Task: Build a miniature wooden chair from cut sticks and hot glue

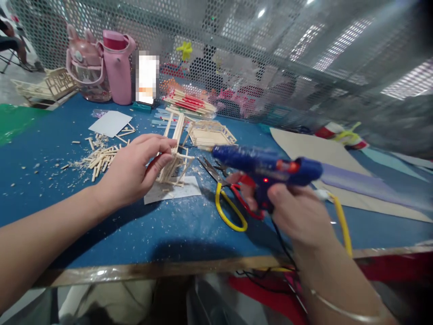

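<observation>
My right hand (297,212) is wrapped round a blue glue gun (260,164), whose nozzle points left and whose small red light is lit. With thumb and fingers my left hand (138,162) pinches a small frame built of thin wooden sticks (177,140). The frame stands on a white sheet of paper (189,189), which has crumbs on it. Below the glue gun lie scissors with yellow handles (218,207) and a red-handled tool (241,201), partly hidden by the gun and hand.
Cut stick pieces (101,160) and crumbs litter the left. A wooden stick tray (211,135), bundled sticks (191,104), a pink bottle (117,72), a clear rabbit-eared bottle (88,74) and a lit phone (147,74) stand behind. Cardboard (297,149) lies at right. A perforated metal screen (237,58) borders the back.
</observation>
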`<state>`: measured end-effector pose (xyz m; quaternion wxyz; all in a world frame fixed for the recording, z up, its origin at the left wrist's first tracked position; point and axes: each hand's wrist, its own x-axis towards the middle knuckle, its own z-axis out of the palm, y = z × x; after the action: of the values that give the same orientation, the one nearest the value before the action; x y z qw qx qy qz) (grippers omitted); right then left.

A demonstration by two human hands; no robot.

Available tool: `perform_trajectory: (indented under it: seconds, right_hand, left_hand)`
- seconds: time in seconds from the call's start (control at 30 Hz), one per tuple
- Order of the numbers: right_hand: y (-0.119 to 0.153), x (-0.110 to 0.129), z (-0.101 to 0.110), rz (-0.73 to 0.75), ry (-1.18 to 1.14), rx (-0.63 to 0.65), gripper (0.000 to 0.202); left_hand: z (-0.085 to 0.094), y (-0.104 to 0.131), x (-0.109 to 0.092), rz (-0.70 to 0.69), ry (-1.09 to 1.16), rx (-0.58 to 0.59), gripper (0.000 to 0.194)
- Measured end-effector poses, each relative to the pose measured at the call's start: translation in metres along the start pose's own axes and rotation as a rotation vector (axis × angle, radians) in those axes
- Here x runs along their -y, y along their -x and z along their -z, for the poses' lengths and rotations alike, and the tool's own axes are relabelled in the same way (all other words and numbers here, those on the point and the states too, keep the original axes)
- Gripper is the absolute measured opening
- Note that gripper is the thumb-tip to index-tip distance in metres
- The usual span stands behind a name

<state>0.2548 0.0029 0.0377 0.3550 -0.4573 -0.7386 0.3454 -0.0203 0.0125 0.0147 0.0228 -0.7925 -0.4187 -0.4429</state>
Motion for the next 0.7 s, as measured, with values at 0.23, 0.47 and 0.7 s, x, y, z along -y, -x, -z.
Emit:
perform_trajectory:
  seconds: [0.23,0.47,0.7]
  right_hand:
    - [0.027,-0.012,-0.018,0.006,0.192,-0.037,0.042]
    - [0.023,-0.008,-0.023,-0.001,0.239,-0.080,0.043]
    - [0.021,-0.012,-0.027,0.084,0.214,-0.154,0.043]
  left_hand:
    - [-0.001,-0.001,-0.001,0.004,-0.003,0.001,0.013]
    - [0.000,0.000,-0.001,0.016,-0.008,0.010,0.013]
    - [0.002,0.000,-0.002,0.021,-0.011,0.019,0.014]
